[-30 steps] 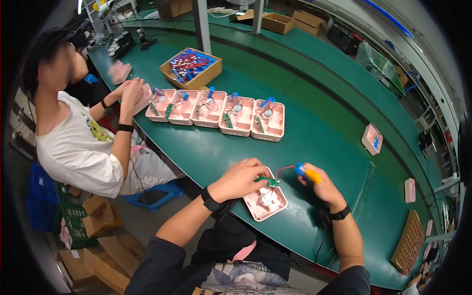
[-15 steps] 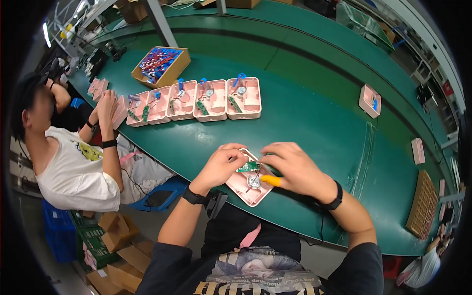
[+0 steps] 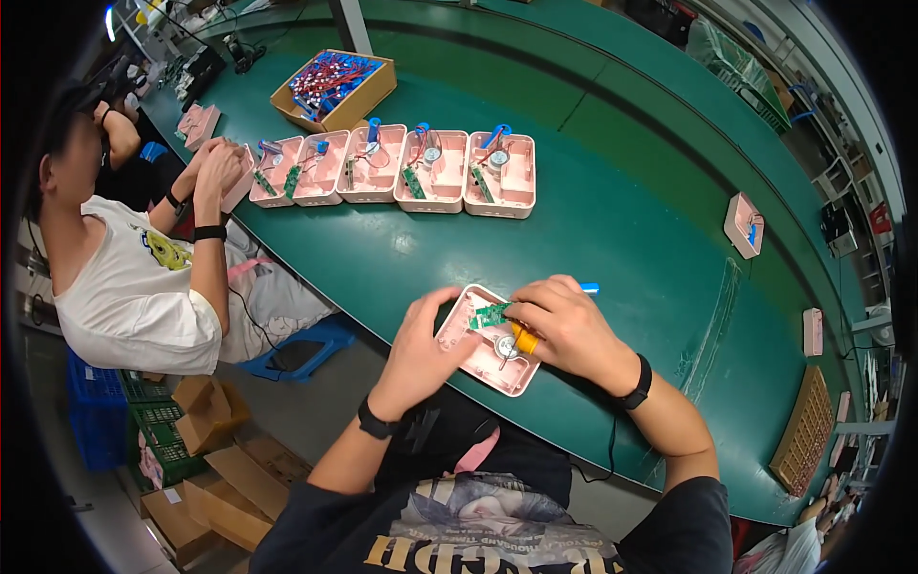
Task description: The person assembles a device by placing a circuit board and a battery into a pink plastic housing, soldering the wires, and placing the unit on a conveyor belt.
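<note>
A pink plastic housing (image 3: 516,385) lies tilted on the green bench in front of me, with a round metal speaker (image 3: 507,347) inside. Over its far part is a small green circuit board (image 3: 490,316). My right hand (image 3: 571,330), a yellow cover on one finger, pinches the board's right end. Beyond that hand's knuckles a blue cylindrical battery (image 3: 591,288) pokes out, mostly hidden. At the housing's left side, my left hand (image 3: 421,346) has its thumb and index finger spread, the thumb over the near wall.
Several pink housings (image 3: 430,203) with boards, speakers and blue batteries stand in a row ahead left. Behind them sits a carton (image 3: 356,119) of wired blue batteries. A co-worker (image 3: 143,287) handles another housing at left. Far right are a small pink housing (image 3: 738,244) and a gridded brown tray (image 3: 803,430).
My left hand has released the board and opened beside the housing. My right hand has closed on the board's right end. A blue battery now shows beyond it. The view has shifted.
</note>
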A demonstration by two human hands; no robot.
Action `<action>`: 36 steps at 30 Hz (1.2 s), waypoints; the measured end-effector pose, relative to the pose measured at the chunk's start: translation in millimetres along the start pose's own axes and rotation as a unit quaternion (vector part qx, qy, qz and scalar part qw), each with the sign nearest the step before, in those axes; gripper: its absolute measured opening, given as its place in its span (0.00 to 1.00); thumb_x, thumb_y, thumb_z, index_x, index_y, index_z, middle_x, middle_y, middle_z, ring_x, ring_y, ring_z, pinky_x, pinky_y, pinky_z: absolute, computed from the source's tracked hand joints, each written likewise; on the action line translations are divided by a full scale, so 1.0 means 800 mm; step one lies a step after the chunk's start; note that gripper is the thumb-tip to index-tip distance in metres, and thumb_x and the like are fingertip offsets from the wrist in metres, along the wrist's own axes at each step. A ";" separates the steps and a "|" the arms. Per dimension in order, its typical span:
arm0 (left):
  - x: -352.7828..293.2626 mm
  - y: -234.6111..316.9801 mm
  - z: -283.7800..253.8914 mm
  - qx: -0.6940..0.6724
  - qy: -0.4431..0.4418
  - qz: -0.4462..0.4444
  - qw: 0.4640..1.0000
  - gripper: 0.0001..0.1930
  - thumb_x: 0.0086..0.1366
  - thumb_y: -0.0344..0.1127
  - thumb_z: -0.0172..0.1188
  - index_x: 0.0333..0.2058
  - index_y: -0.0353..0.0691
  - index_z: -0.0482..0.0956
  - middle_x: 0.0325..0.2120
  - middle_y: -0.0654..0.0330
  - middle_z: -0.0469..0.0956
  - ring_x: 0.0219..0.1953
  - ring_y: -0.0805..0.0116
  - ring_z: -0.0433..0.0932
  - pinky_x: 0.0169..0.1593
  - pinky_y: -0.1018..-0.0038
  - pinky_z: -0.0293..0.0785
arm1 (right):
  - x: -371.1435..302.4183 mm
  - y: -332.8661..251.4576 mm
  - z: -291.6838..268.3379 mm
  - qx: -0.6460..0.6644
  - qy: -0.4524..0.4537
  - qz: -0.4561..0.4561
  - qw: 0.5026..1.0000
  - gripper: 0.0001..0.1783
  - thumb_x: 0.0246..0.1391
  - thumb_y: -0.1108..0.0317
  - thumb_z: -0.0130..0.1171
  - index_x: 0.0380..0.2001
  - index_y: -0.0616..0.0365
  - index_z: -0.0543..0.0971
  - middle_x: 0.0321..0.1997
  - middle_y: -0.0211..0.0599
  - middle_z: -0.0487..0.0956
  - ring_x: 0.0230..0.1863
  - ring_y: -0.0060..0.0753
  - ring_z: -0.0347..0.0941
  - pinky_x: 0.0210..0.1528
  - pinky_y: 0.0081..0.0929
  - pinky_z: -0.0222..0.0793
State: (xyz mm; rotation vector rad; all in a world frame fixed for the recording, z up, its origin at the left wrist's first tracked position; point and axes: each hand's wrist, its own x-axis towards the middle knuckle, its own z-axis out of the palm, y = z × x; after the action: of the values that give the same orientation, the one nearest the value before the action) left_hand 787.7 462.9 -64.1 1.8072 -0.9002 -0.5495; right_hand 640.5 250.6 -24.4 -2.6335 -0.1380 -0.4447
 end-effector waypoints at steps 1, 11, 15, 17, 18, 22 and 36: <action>-0.005 -0.002 0.002 -0.001 0.002 -0.005 1.000 0.17 0.69 0.34 0.68 0.53 0.33 0.84 0.60 0.49 0.81 0.64 0.52 0.78 0.68 0.61 0.72 | 0.002 -0.003 0.001 0.003 0.014 0.002 1.000 0.21 0.44 0.74 0.77 0.45 0.57 0.86 0.51 0.39 0.85 0.53 0.47 0.82 0.58 0.44 0.75; 0.011 -0.014 0.005 0.067 -0.045 0.124 0.989 0.29 0.62 0.31 0.70 0.64 0.35 0.80 0.57 0.45 0.81 0.65 0.45 0.74 0.70 0.55 0.68 | -0.001 0.002 0.006 -0.004 0.089 0.015 0.996 0.19 0.41 0.77 0.76 0.41 0.59 0.86 0.48 0.42 0.87 0.47 0.51 0.85 0.56 0.47 0.81; 0.025 -0.016 0.000 0.052 -0.098 0.152 0.982 0.30 0.62 0.31 0.70 0.64 0.35 0.80 0.54 0.47 0.81 0.63 0.46 0.75 0.69 0.54 0.68 | -0.001 -0.001 0.009 -0.012 0.081 0.007 0.997 0.19 0.41 0.75 0.76 0.41 0.60 0.86 0.49 0.43 0.86 0.49 0.50 0.84 0.59 0.49 0.80; 0.032 -0.018 -0.001 0.047 -0.115 0.159 0.979 0.29 0.62 0.31 0.70 0.63 0.36 0.80 0.53 0.48 0.82 0.62 0.47 0.75 0.69 0.54 0.68 | -0.002 -0.002 0.008 -0.032 0.065 -0.005 0.997 0.19 0.41 0.75 0.77 0.41 0.60 0.86 0.50 0.42 0.86 0.50 0.50 0.84 0.59 0.49 0.80; 0.036 -0.020 -0.002 0.045 -0.126 0.171 0.976 0.30 0.61 0.31 0.71 0.63 0.36 0.81 0.53 0.48 0.82 0.61 0.47 0.76 0.68 0.54 0.69 | -0.002 -0.004 0.008 -0.041 0.058 -0.011 0.997 0.19 0.41 0.74 0.77 0.41 0.60 0.86 0.50 0.42 0.86 0.51 0.49 0.84 0.59 0.50 0.79; 0.036 -0.006 0.001 0.037 -0.108 0.188 0.976 0.30 0.58 0.31 0.75 0.61 0.37 0.82 0.50 0.51 0.84 0.57 0.49 0.79 0.65 0.57 0.73 | -0.007 -0.009 0.005 -0.050 0.014 -0.015 0.999 0.20 0.41 0.73 0.77 0.41 0.60 0.86 0.52 0.42 0.85 0.53 0.49 0.83 0.61 0.49 0.78; 0.021 -0.007 0.017 0.017 0.003 0.198 0.980 0.21 0.57 0.26 0.79 0.51 0.38 0.91 0.44 0.53 0.90 0.50 0.57 0.88 0.45 0.66 0.84 | -0.002 0.026 -0.010 0.073 -0.053 -0.047 0.995 0.17 0.49 0.73 0.77 0.44 0.58 0.86 0.56 0.37 0.86 0.59 0.45 0.81 0.61 0.43 0.76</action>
State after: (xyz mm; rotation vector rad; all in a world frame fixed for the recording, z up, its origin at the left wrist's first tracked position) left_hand 790.1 443.3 -73.8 1.5986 -1.2326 -0.2746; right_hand 640.6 228.0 -26.8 -2.5145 -0.3162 -0.3142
